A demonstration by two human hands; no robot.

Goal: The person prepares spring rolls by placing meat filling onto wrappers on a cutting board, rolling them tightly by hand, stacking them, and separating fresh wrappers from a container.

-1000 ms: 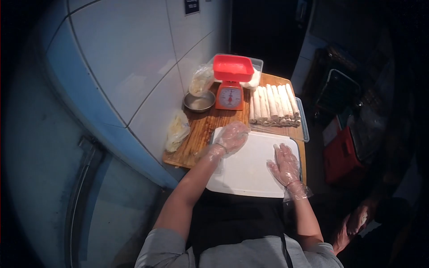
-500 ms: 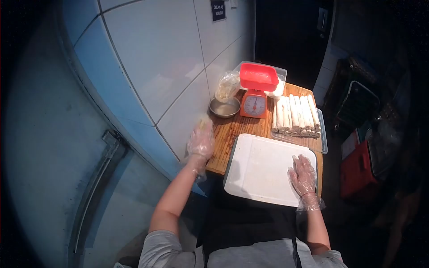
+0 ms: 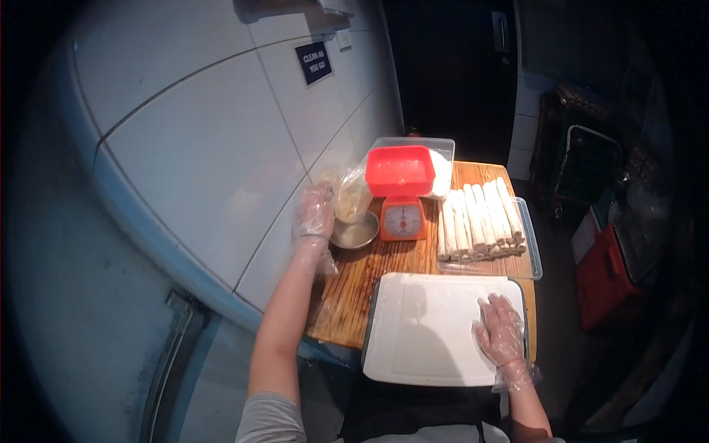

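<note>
My right hand (image 3: 500,330), in a clear plastic glove, lies flat with fingers spread on the right side of a white cutting board (image 3: 421,332). My left hand (image 3: 316,213), gloved too, is raised by the tiled wall, beside a clear plastic bag (image 3: 354,198) with pale contents. Its fingers are blurred, and I cannot tell whether they touch the bag. Just below the bag stands a metal bowl (image 3: 356,234) with cloudy liquid. To the bowl's right is an orange kitchen scale (image 3: 402,219) with a red pan (image 3: 400,170).
Pale rolled wraps (image 3: 480,218) are stacked on a clear plastic lid (image 3: 533,244) at the right of the wooden table (image 3: 343,299). Behind the scale sits a clear container (image 3: 443,166) with something white. A red bin (image 3: 602,284) stands on the floor to the right.
My left hand has moved forward along the wall, from the table's left edge to beside the plastic bag. My right hand stays on the board. The view has tilted upward.
</note>
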